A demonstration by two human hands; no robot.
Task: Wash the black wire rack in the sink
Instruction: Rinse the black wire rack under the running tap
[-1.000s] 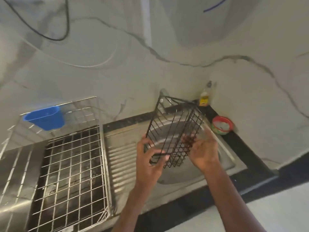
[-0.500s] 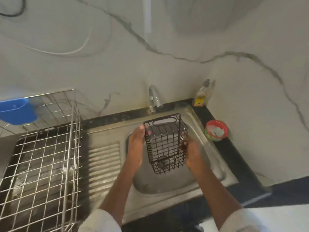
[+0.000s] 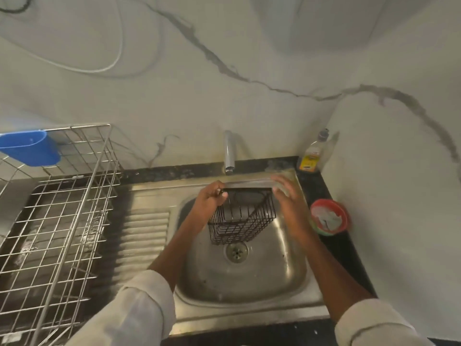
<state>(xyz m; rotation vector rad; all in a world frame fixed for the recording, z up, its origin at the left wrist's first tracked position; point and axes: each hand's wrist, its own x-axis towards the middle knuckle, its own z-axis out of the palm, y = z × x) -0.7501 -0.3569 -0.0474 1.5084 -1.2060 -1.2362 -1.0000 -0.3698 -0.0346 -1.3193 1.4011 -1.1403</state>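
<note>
The black wire rack (image 3: 241,217) is held over the basin of the steel sink (image 3: 239,278), tilted, with its open top toward the back wall and its lower corner just above the drain (image 3: 236,251). The left hand (image 3: 209,201) grasps the rack at its upper left rim: the grip is clenched on the top wire, thumb on the inner side. The right hand (image 3: 287,196) is at the rack's upper right corner with fingers spread; this hand is blurred, so contact appears likely but the grip reads as released rather than closed on the wire. Both sleeves are pale.

The faucet (image 3: 229,152) stands at the back edge of the sink, just behind the rack. Whether water is running cannot be told. A ribbed drainboard (image 3: 144,236) adjoins the basin on the left. On the dark tabletop (image 3: 349,255), a soap bottle (image 3: 311,158) stands in the back right corner and a red bowl (image 3: 329,217) sits right of the basin. A metal dish rack (image 3: 57,236) occupies the left side, with a blue cup (image 3: 30,151) hung on its rear rim.
</note>
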